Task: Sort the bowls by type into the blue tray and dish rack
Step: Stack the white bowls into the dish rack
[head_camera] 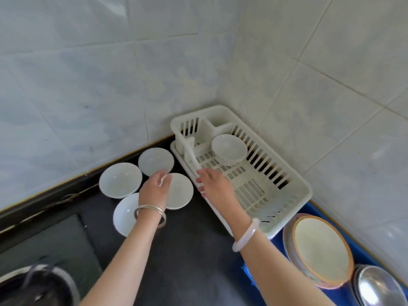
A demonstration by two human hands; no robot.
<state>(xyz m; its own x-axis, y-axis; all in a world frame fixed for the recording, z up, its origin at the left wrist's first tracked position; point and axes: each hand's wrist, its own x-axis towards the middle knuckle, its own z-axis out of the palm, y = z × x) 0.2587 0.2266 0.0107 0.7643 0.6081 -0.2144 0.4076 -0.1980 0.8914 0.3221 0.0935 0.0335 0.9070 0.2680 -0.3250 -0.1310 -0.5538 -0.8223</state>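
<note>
Several white bowls sit on the dark counter: one at the back [155,161], one to the left [120,180], one at the front left [125,214] and one [181,192] under my left hand [155,188], whose fingers pinch its rim. My right hand [212,184] rests on the left rim of the white dish rack [293,186], fingers curled over it. Inside the rack stands a white bowl [229,149]. The blue tray [366,250] at the lower right holds a stack of orange-rimmed bowls [320,248] and a steel bowl [375,288].
Tiled walls meet in a corner right behind the rack. A dark sunken hob plate [50,239] lies at the left, and a metal pot [37,288] with a dark handle sits at the bottom left.
</note>
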